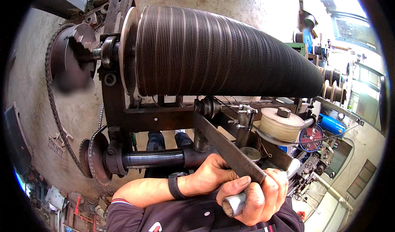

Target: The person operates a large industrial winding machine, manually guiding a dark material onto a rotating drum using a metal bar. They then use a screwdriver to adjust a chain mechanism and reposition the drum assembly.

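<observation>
My right hand [263, 197] is wrapped round a short grey metal tube [234, 205], whose hollow end pokes out toward my chest. Right beside it, my left hand [210, 175], with a black watch on the wrist, has its fingers curled in against the underside of a flat steel bar [230, 149]. The bar's edge hides the fingertips, so what they grip does not show. From the machine frame the bar slants down to my right hand. Beyond it lies a large drum wound with dark wire rope [222, 53].
A steel frame [160, 120] carries the drum; a chain [55, 108] and sprocket [98, 158] flank its left side. Below runs a shiny shaft [153, 158]. A pale wound spool [280, 123], bolted clamp [245, 116] and red-bladed fan [311, 139] stand to the right.
</observation>
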Demonstrator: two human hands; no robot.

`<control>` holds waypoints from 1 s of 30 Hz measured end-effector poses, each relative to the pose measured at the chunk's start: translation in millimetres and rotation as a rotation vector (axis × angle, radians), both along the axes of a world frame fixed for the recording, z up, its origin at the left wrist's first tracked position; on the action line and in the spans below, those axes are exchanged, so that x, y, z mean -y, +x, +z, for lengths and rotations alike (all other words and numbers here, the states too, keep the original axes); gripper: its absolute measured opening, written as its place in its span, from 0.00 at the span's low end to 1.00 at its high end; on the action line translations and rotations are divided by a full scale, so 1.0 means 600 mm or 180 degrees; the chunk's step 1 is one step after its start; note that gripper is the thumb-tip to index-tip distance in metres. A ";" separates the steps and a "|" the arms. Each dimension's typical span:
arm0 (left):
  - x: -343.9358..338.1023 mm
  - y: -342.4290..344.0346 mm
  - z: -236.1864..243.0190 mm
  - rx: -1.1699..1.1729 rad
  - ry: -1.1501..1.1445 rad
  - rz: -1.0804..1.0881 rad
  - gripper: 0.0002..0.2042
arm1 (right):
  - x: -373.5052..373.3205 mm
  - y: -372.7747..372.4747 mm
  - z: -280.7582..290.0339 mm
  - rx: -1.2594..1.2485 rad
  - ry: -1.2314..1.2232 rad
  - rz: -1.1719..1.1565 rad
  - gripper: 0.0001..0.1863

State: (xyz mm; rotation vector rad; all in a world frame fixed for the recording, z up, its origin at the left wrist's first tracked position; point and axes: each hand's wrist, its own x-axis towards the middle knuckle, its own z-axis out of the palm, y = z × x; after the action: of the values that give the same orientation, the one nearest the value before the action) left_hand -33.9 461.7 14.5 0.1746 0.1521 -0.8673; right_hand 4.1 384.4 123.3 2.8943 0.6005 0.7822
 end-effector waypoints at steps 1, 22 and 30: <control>-0.001 0.000 0.000 0.0039 0.0044 -0.0028 0.10 | -0.001 0.000 0.000 0.0040 -0.0012 -0.0009 0.08; -0.014 -0.003 -0.002 0.0061 0.0040 0.0016 0.11 | -0.014 -0.001 -0.007 0.0106 0.0023 0.0038 0.08; -0.018 0.001 0.004 0.0010 0.0244 -0.0045 0.09 | -0.020 0.000 -0.007 0.0118 -0.0024 0.0036 0.08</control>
State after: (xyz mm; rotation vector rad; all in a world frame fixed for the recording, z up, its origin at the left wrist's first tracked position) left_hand -33.4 472.2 16.6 0.2488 0.1817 -0.8757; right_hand 4.3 396.1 119.3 2.8653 0.6150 0.8315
